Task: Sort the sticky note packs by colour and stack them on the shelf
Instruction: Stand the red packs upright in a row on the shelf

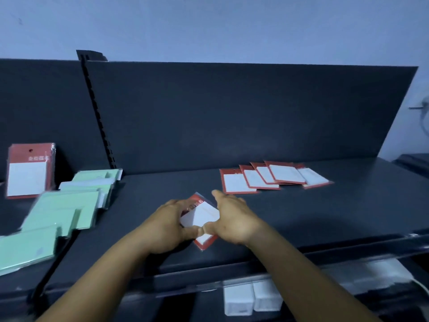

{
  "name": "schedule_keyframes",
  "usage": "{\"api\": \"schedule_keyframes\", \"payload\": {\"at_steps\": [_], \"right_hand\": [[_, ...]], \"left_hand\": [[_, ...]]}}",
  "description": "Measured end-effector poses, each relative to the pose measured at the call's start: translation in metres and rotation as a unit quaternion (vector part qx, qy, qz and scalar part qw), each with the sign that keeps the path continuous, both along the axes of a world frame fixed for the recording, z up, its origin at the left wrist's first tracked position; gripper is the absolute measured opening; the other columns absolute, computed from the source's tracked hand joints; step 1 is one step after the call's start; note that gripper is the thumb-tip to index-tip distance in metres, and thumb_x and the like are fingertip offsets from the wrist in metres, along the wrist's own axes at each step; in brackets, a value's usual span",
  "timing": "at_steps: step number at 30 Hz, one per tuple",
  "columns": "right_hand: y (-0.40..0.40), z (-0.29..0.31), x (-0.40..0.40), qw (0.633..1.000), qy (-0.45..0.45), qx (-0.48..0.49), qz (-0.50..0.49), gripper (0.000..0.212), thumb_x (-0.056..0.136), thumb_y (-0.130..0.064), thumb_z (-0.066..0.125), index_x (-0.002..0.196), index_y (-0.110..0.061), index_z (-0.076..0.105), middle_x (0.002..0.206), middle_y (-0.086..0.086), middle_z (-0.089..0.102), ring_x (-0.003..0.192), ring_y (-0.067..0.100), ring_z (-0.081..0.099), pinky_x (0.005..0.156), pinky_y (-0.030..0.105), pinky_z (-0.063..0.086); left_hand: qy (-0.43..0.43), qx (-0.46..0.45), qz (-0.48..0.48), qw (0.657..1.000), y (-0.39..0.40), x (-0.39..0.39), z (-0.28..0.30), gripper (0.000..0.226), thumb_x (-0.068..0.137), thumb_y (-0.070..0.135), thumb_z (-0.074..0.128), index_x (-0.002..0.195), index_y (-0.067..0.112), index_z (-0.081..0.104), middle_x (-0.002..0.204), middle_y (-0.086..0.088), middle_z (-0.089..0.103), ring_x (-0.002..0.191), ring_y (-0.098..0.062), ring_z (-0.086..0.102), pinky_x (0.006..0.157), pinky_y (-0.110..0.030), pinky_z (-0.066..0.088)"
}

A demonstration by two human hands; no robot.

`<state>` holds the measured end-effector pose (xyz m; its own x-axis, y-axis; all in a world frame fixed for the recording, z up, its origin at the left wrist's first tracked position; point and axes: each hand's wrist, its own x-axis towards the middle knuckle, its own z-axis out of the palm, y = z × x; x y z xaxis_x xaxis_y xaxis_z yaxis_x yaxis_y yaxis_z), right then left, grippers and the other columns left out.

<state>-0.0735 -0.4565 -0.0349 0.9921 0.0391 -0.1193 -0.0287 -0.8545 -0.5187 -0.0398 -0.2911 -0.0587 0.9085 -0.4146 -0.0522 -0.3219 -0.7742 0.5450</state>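
Observation:
A white sticky note pack (201,217) with red backing lies turned like a diamond on the dark shelf (325,217), near its front edge. My left hand (169,225) grips its left side. My right hand (232,220) cups its right side, thumb touching the pack's lower edge. Several more white packs (274,178) with red backing lie fanned out and overlapping further back on the right. On the left, several green packs (67,208) lie in a loose overlapping row. One white pack with red backing (29,170) stands upright against the back panel at far left.
A tall dark back panel (232,112) closes the shelf behind. A slotted black upright (99,119) divides the left bay from this one. Below the front edge, white boxes (251,298) sit on a lower level. A pale wall rises above.

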Motion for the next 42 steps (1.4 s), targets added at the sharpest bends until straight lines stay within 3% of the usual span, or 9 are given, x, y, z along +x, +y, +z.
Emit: {"api": "schedule_keyframes", "payload": {"at_steps": [5,8,14,19,26,29,33,36,42], "right_hand": [[-0.022,0.005,0.001,0.997,0.036,0.062,-0.011,0.044,0.078,-0.027,0.075,0.112,-0.013,0.051,0.108,0.004,0.061,0.096,0.019,0.061,0.075,0.031,0.051],[-0.038,0.006,0.005,0.985,0.005,0.173,-0.006,0.011,0.086,-0.017,0.067,0.094,-0.017,0.060,0.086,-0.002,0.066,0.073,0.011,0.061,0.059,0.026,0.048],[-0.081,0.006,0.019,0.937,-0.084,0.326,-0.090,0.019,0.097,-0.017,0.051,0.113,-0.017,0.061,0.104,-0.003,0.069,0.095,0.013,0.065,0.081,0.026,0.052],[-0.125,0.010,0.033,0.889,-0.136,0.403,-0.171,0.014,0.096,-0.014,0.050,0.102,-0.017,0.063,0.103,0.000,0.071,0.096,0.016,0.067,0.085,0.027,0.053],[-0.185,0.011,0.047,0.932,-0.138,0.262,-0.209,0.023,0.094,-0.026,0.048,0.112,-0.027,0.062,0.109,-0.008,0.067,0.100,0.012,0.062,0.081,0.024,0.048],[-0.206,0.010,0.059,0.947,-0.123,0.178,-0.238,0.029,0.082,-0.037,0.048,0.108,-0.043,0.061,0.113,-0.008,0.065,0.109,0.024,0.059,0.094,0.042,0.049],[-0.222,0.018,0.065,0.965,-0.056,0.044,-0.254,0.065,0.089,-0.038,0.053,0.148,-0.025,0.029,0.144,0.005,0.045,0.136,0.030,0.033,0.110,0.039,0.033],[-0.228,0.016,0.070,0.965,0.008,0.019,-0.261,0.091,0.086,-0.048,0.058,0.153,-0.015,0.006,0.153,0.006,0.034,0.140,0.030,0.029,0.113,0.040,0.029],[-0.237,0.011,0.081,0.957,0.018,0.015,-0.291,0.095,0.078,-0.052,0.068,0.149,-0.013,0.018,0.151,0.005,0.035,0.139,0.032,0.028,0.109,0.041,0.028]], "left_hand": [[0.006,-0.053,0.033,0.998,-0.016,-0.001,-0.001,0.074,0.071,0.041,0.079,0.135,0.034,0.043,0.130,0.013,0.047,0.114,-0.003,0.049,0.098,-0.019,0.038],[-0.004,-0.088,0.036,0.995,-0.031,0.003,0.000,0.083,0.066,0.045,0.078,0.139,0.032,0.040,0.137,0.010,0.044,0.117,-0.004,0.048,0.101,-0.022,0.039],[-0.063,-0.159,0.113,0.979,-0.091,0.007,0.016,0.102,0.080,0.029,0.073,0.153,0.022,0.002,0.155,0.002,0.020,0.138,-0.014,0.031,0.108,-0.027,0.031],[0.014,-0.263,0.098,0.960,-0.151,0.031,0.026,0.040,0.081,0.027,0.069,0.114,0.021,0.046,0.103,0.004,0.067,0.078,-0.007,0.064,0.066,-0.024,0.054],[0.025,-0.248,0.114,0.962,-0.212,0.068,0.032,0.035,0.084,0.025,0.067,0.116,0.016,0.057,0.109,0.002,0.068,0.095,-0.017,0.065,0.085,-0.034,0.054],[0.010,-0.204,0.142,0.969,-0.227,0.078,0.035,0.033,0.089,0.023,0.063,0.117,0.010,0.052,0.114,-0.005,0.064,0.102,-0.023,0.062,0.082,-0.029,0.049],[-0.010,-0.119,0.156,0.981,-0.241,0.088,0.032,0.034,0.090,0.027,0.060,0.117,0.006,0.053,0.121,-0.010,0.060,0.109,-0.028,0.058,0.085,-0.030,0.046],[0.000,-0.083,0.163,0.983,-0.248,0.094,0.030,0.034,0.090,0.028,0.060,0.117,0.008,0.055,0.123,-0.008,0.061,0.109,-0.027,0.060,0.086,-0.031,0.047],[0.016,-0.069,0.177,0.982,-0.260,0.100,0.040,0.025,0.091,0.018,0.056,0.112,0.005,0.060,0.118,-0.012,0.064,0.107,-0.029,0.061,0.081,-0.029,0.046]]}}
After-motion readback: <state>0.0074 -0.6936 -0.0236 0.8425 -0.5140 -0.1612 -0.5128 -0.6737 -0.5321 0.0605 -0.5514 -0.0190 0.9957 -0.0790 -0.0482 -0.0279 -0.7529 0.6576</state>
